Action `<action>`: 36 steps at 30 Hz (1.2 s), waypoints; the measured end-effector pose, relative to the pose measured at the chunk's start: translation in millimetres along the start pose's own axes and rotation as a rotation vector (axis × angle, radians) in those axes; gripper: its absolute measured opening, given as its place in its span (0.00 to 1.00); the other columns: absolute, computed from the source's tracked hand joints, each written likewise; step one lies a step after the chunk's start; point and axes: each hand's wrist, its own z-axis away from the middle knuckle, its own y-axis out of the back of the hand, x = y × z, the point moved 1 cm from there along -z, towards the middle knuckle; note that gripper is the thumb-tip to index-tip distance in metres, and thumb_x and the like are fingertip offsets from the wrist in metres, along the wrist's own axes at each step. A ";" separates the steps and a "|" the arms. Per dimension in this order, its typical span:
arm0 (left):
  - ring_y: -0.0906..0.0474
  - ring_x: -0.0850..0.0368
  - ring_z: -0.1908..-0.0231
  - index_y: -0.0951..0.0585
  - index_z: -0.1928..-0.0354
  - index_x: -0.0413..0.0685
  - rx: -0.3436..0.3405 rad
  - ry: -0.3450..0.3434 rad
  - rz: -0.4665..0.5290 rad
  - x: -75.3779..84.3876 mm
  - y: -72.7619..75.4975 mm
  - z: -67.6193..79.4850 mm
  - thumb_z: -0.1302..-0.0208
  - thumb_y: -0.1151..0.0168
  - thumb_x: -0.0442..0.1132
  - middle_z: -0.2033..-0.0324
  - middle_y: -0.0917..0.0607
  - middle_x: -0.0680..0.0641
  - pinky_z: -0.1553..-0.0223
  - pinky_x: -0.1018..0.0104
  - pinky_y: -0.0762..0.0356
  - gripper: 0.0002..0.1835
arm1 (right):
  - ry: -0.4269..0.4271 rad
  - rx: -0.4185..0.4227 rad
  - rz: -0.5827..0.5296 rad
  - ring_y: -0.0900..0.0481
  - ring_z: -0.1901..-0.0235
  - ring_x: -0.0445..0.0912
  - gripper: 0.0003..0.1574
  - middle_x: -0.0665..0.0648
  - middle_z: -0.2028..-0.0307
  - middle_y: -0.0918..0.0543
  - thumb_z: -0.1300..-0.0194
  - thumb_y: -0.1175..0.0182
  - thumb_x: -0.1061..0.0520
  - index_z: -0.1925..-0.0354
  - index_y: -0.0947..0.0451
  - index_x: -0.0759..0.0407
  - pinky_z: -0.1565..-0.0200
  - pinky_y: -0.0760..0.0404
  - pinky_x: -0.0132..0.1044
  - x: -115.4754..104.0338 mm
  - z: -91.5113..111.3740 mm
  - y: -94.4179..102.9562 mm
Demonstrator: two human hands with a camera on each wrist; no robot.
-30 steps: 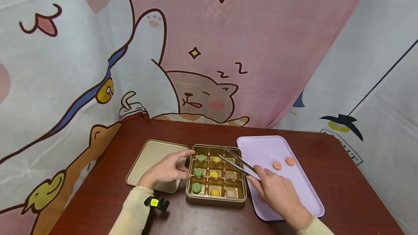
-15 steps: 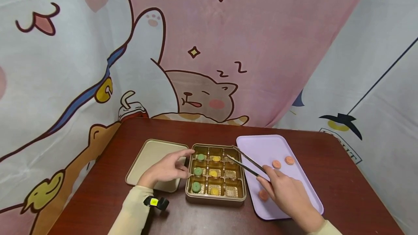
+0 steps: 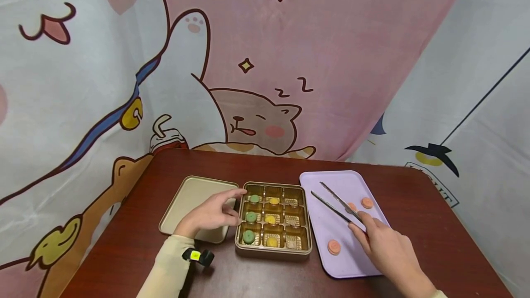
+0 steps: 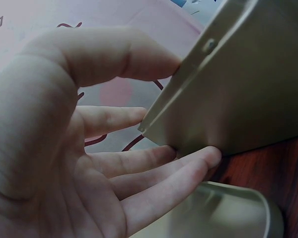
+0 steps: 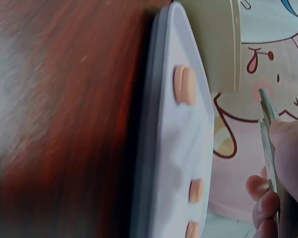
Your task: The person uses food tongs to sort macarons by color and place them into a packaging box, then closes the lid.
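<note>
My left hand (image 3: 211,215) touches the left side of a gold tin (image 3: 273,255) with thumb and fingertips. In the left wrist view its fingers are extended along the tin wall (image 4: 253,89). Inside the tin's gold divided insert, green macarons (image 3: 250,217) fill the left column and yellow macarons (image 3: 270,220) the middle one; the right column holds none. My right hand (image 3: 389,249) grips metal tongs (image 3: 331,205) over a lilac tray (image 3: 331,183), the tips apart with nothing between them. Orange-pink macarons (image 3: 334,247) lie on the tray, one partly hidden by the tongs.
A flat gold lid (image 3: 184,201) lies left of the tin, partly under the left hand. All stands on a dark red-brown table (image 3: 248,164). A cartoon-print cloth (image 3: 331,59) hangs behind the table's back edge.
My right hand has moved the tongs rightward from over the tin's right column to above the tray. The near macaron on the tray is now uncovered. The left hand stays put.
</note>
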 end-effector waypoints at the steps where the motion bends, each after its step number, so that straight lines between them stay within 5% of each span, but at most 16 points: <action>1: 0.12 0.48 0.52 0.38 0.20 0.42 -0.001 -0.001 0.000 0.0 0.0 0.0 0.37 0.28 0.30 0.25 0.34 0.32 0.54 0.67 0.13 0.45 | -0.014 -0.013 0.004 0.16 0.76 0.58 0.25 0.61 0.59 0.11 0.31 0.31 0.42 0.42 0.19 0.53 0.84 0.26 0.55 2.6 1.8 0.5; 11: 0.12 0.48 0.52 0.38 0.20 0.41 -0.005 -0.005 -0.010 2.0 0.3 0.2 0.37 0.28 0.30 0.25 0.33 0.32 0.53 0.68 0.13 0.45 | -0.137 -0.178 0.052 0.25 0.79 0.49 0.28 0.58 0.68 0.16 0.30 0.32 0.41 0.46 0.23 0.60 0.84 0.27 0.49 25.8 13.4 3.2; 25: 0.13 0.47 0.52 0.38 0.20 0.42 0.002 0.010 0.002 2.8 0.4 1.5 0.37 0.28 0.32 0.25 0.34 0.31 0.52 0.67 0.13 0.46 | -0.268 -0.363 0.078 0.24 0.75 0.48 0.36 0.59 0.67 0.16 0.26 0.38 0.36 0.43 0.25 0.67 0.79 0.20 0.50 52.3 21.8 -1.1; 36: 0.12 0.48 0.52 0.38 0.20 0.39 -0.005 -0.017 0.005 3.1 0.9 1.7 0.38 0.28 0.31 0.25 0.34 0.29 0.52 0.66 0.13 0.45 | -0.326 -0.470 0.079 0.27 0.75 0.47 0.38 0.54 0.73 0.20 0.25 0.41 0.33 0.47 0.26 0.68 0.79 0.24 0.46 62.0 29.2 -6.4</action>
